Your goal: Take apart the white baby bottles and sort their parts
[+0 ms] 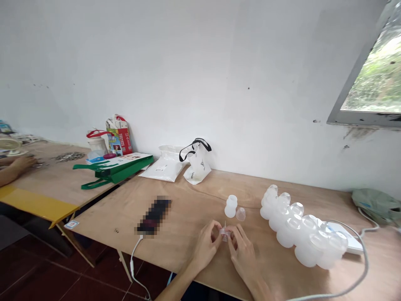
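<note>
My left hand [207, 242] and my right hand [241, 248] meet near the front of the table, fingertips pinching a small clear plastic part [224, 232] between them. A thin tip stands up from the part; its finer shape is partly hidden by my fingers. Just beyond it stands a milky white plastic bottle [231, 206] with an open top and a narrowed waist. Beside the bottle, a clear domed cap [241, 214] sits on the wood. To the right of my hands, a group of similar white bottles [286, 234] with clear caps stands close together.
A white device [354, 246] and a looping grey cable [365, 267] lie right of the bottles, with a green cloth item [376, 205] behind. A blurred phone [155, 215] charges at left. White bags [166, 165] rest by the wall. Another person's hand [23, 164] is far left.
</note>
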A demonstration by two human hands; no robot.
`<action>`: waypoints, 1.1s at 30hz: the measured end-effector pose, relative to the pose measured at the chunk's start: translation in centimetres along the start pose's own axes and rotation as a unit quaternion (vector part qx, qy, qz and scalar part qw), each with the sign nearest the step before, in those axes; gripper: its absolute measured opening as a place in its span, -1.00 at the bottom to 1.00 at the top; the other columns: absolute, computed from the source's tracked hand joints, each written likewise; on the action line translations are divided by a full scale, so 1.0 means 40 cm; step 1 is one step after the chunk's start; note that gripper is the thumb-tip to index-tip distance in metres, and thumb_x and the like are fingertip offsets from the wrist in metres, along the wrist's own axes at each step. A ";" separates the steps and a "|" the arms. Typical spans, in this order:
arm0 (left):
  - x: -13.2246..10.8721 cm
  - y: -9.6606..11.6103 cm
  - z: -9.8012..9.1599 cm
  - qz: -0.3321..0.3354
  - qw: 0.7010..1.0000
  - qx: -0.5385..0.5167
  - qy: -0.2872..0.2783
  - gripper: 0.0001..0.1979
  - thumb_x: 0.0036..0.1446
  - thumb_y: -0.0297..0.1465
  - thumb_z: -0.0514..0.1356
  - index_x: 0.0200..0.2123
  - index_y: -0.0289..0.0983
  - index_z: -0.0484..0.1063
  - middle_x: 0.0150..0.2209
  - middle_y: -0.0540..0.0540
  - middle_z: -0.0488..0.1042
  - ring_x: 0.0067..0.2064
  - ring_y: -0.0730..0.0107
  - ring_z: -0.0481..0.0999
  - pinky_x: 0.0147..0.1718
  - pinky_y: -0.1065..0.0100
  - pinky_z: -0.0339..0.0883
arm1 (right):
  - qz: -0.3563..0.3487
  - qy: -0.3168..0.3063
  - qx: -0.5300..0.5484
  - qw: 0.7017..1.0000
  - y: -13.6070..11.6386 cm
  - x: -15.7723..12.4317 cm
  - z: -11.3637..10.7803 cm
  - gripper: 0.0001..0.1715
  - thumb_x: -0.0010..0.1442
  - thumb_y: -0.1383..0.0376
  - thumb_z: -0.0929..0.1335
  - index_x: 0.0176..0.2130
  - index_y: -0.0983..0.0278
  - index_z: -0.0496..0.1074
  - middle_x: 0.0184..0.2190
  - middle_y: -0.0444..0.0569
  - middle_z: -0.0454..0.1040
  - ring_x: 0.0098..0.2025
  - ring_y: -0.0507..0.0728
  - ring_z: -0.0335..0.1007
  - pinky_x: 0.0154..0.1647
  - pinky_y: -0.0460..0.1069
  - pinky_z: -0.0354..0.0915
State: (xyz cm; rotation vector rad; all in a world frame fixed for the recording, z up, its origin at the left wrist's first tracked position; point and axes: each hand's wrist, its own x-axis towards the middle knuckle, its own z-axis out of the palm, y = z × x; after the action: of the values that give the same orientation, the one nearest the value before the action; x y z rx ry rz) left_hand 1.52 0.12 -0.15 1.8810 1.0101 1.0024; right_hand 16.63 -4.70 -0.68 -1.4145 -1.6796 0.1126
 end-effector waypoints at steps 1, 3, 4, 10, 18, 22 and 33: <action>0.001 0.000 0.000 0.000 1.000 0.000 0.003 -0.73 0.32 -0.13 0.13 -0.22 -0.21 0.42 -0.25 -0.03 0.52 -0.38 0.37 0.40 -0.33 0.38 0.26 | -0.002 0.001 0.001 1.000 -0.002 0.000 0.001 -0.69 0.46 0.22 0.14 -0.22 0.14 0.41 -0.28 -0.08 0.51 -0.45 0.09 0.47 -0.42 -0.05 0.38; 0.004 -0.001 0.001 0.002 1.000 0.005 0.012 -0.72 0.32 -0.12 0.12 -0.25 -0.21 0.42 -0.29 -0.03 0.52 -0.37 0.36 0.40 -0.32 0.37 0.26 | -0.003 0.001 0.007 1.000 -0.005 0.000 0.003 -0.70 0.46 0.22 0.15 -0.21 0.14 0.41 -0.25 -0.07 0.50 -0.42 0.09 0.48 -0.39 -0.05 0.39; 0.005 -0.002 0.001 0.005 1.000 0.007 0.014 -0.71 0.32 -0.12 0.12 -0.27 -0.22 0.42 -0.30 -0.03 0.51 -0.37 0.35 0.40 -0.31 0.37 0.26 | -0.002 0.000 0.012 1.000 -0.007 0.000 0.002 -0.71 0.46 0.21 0.16 -0.20 0.14 0.40 -0.25 -0.07 0.50 -0.41 0.09 0.48 -0.38 -0.04 0.40; 0.007 -0.012 -0.002 0.020 1.000 0.002 0.016 -0.70 0.36 -0.15 0.04 -0.26 -0.22 0.41 -0.32 -0.04 0.51 -0.34 0.31 0.42 -0.28 0.34 0.27 | 0.029 -0.015 0.064 0.997 -0.024 0.002 -0.013 -0.74 0.44 0.07 0.24 -0.12 0.13 0.41 -0.19 -0.06 0.52 -0.35 0.10 0.51 -0.31 -0.03 0.46; 0.005 -0.021 -0.002 0.001 0.999 -0.032 0.000 -0.71 0.38 -0.15 0.03 -0.19 -0.20 0.41 -0.32 -0.03 0.49 -0.36 0.32 0.42 -0.32 0.37 0.29 | 0.060 -0.029 0.095 0.993 -0.005 -0.003 -0.010 -0.62 0.50 0.13 0.14 0.14 0.08 0.40 0.07 -0.06 0.57 0.05 0.12 0.56 0.01 -0.01 0.49; 0.007 -0.026 -0.002 0.000 0.999 -0.043 0.006 -0.74 0.37 -0.18 0.05 -0.15 -0.20 0.44 -0.27 -0.04 0.52 -0.32 0.31 0.45 -0.30 0.36 0.31 | 0.027 -0.061 0.090 0.994 -0.001 -0.004 -0.010 -0.57 0.50 0.19 0.11 0.15 0.10 0.43 0.11 -0.04 0.56 0.11 0.14 0.53 0.13 0.04 0.45; 0.014 -0.035 -0.006 0.001 0.998 -0.057 -0.001 -0.55 0.37 -0.03 0.05 0.01 -0.22 0.53 -0.06 -0.18 0.57 -0.17 0.19 0.52 -0.20 0.27 0.40 | -0.014 -0.053 0.002 0.998 0.010 -0.004 -0.001 -0.54 0.43 0.26 0.18 0.21 0.05 0.43 -0.02 -0.07 0.65 -0.08 0.16 0.64 -0.10 0.02 0.54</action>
State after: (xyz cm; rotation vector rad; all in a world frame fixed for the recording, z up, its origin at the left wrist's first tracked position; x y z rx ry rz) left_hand 1.13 1.24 -1.14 1.7904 0.9293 1.0376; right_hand 16.92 -4.72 -0.99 -1.4029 -1.7846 0.1766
